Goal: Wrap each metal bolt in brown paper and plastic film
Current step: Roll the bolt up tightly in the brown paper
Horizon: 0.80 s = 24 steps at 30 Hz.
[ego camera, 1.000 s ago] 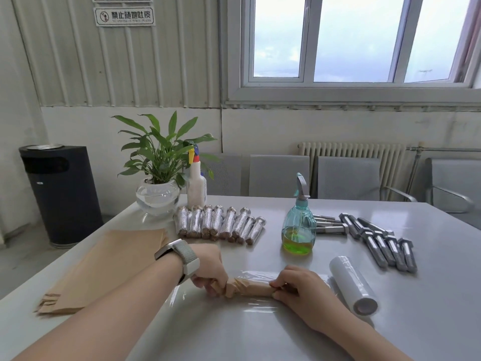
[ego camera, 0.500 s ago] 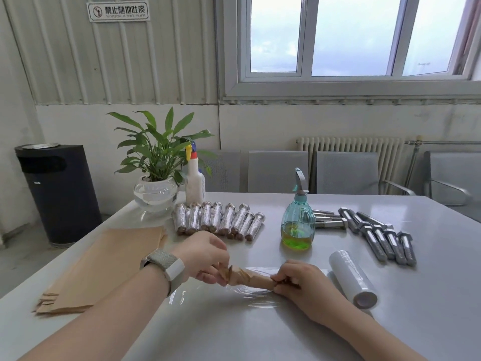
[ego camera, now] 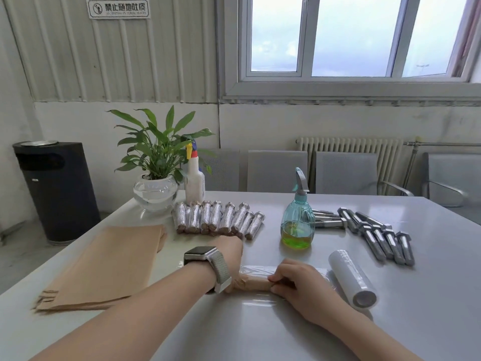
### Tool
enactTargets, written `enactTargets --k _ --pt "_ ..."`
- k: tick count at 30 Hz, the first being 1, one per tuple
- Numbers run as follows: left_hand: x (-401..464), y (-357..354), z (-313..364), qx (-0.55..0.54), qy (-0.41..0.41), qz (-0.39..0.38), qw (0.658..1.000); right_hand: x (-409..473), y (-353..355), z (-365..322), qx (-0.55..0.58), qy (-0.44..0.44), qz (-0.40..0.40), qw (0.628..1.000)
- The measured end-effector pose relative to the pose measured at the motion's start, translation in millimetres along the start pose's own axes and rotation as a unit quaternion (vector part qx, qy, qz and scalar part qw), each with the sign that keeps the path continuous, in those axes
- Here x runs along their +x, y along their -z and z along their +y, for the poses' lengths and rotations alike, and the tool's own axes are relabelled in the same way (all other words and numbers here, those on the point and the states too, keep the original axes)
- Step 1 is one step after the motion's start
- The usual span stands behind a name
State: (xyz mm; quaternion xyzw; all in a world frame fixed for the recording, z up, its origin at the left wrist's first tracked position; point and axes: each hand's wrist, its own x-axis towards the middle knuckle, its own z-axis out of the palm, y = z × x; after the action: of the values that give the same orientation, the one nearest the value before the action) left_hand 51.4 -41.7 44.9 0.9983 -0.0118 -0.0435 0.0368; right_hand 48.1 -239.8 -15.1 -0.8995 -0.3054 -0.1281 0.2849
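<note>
A bolt wrapped in brown paper (ego camera: 253,282) lies across a sheet of clear plastic film (ego camera: 256,300) on the white table (ego camera: 429,321). My left hand (ego camera: 230,252) holds its left end, wrist turned over with the watch facing up. My right hand (ego camera: 299,284) pinches its right end. A roll of plastic film (ego camera: 351,278) lies just right of my right hand. Several bare metal bolts (ego camera: 377,235) lie at the right. A row of several wrapped bolts (ego camera: 218,218) lies behind my left hand. A stack of brown paper sheets (ego camera: 109,264) lies at the left.
A teal spray bottle (ego camera: 298,217) with green liquid stands between the wrapped row and the bare bolts. A potted plant in a glass bowl (ego camera: 155,191) and a white spray bottle (ego camera: 194,178) stand at the back left. Grey chairs (ego camera: 276,170) line the far edge. A black bin (ego camera: 56,188) stands on the floor.
My left hand has rolled forward over the paper-wrapped bolt, its wrist now turned so the watch faces up. The right hand stays on the right end.
</note>
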Motion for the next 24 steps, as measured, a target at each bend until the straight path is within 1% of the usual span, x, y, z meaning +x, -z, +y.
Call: enactTargets --k 1,2,3,4,5,6,7,8,9,10,11,13,14,15,17,18,21,24 --pt "1.3 -1.1 2.6 0.021 0.001 -0.004 1.000 0.0 0.0 0.3 0.000 -0.002 0.000 1.000" --pt "2.2 -1.5 2.8 0.018 0.003 -0.004 1.000 -0.1 0.0 0.4 0.001 -0.005 0.002 1.000" --pt "1.3 -0.8 -0.1 -0.012 0.005 0.000 1.000 -0.7 0.0 0.4 0.003 -0.008 0.003 1.000" --pt "-1.0 0.4 -5.6 -0.071 0.012 0.003 0.997 -1.2 -0.2 0.4 0.005 -0.011 0.005 1.000" --pt "-4.4 0.6 -13.0 -0.162 0.026 0.001 0.986 -1.5 -0.2 0.6 0.006 -0.012 0.007 1.000" --pt "-10.1 -1.0 -21.6 -0.282 0.051 -0.006 0.958 -1.6 -0.2 0.8 0.006 -0.012 0.008 1.000" --pt "-17.3 -3.8 -28.9 -0.407 0.084 -0.015 0.909 -1.6 -0.1 0.8 0.007 -0.012 0.007 1.000" --pt "-24.7 -8.0 -35.5 -0.513 0.116 -0.020 0.851 -1.7 -0.1 0.8 0.007 -0.010 0.005 1.000" --pt "-31.9 -13.2 -41.2 -0.588 0.135 -0.020 0.797 -1.6 0.0 0.5 0.006 -0.009 0.003 1.000" --pt "-37.6 -19.5 -45.6 -0.641 0.143 -0.015 0.754 -1.6 0.1 0.2 0.005 -0.009 0.002 1.000" --pt "-42.1 -26.0 -48.2 -0.678 0.144 -0.004 0.721 -1.6 0.2 -0.3 0.005 -0.010 0.002 1.000" --pt "-47.8 -36.2 -48.0 -0.725 0.139 0.029 0.674 -1.6 0.3 -1.0 0.006 -0.011 0.003 1.000" --pt "-49.1 -40.1 -46.7 -0.735 0.137 0.049 0.662 -1.5 0.5 -1.4 0.005 -0.012 0.003 1.000" --pt "-49.3 -43.4 -45.3 -0.738 0.135 0.069 0.657 -1.4 0.8 -1.7 0.005 -0.014 0.002 1.000" --pt "-49.6 -48.0 -40.8 -0.729 0.127 0.099 0.665 -1.5 1.0 -2.2 0.004 -0.017 0.001 1.000" --pt "-49.9 -50.3 -38.7 -0.714 0.125 0.110 0.680 -1.5 0.9 -2.4 0.004 -0.018 0.002 1.000" --pt "-50.0 -56.1 -35.3 -0.638 0.129 0.148 0.745 -0.8 0.8 -3.2 0.008 -0.022 0.000 1.000" --pt "-52.3 -56.6 -31.9 -0.562 0.098 0.183 0.800 -0.9 0.9 -3.5 0.013 -0.028 -0.001 1.000"
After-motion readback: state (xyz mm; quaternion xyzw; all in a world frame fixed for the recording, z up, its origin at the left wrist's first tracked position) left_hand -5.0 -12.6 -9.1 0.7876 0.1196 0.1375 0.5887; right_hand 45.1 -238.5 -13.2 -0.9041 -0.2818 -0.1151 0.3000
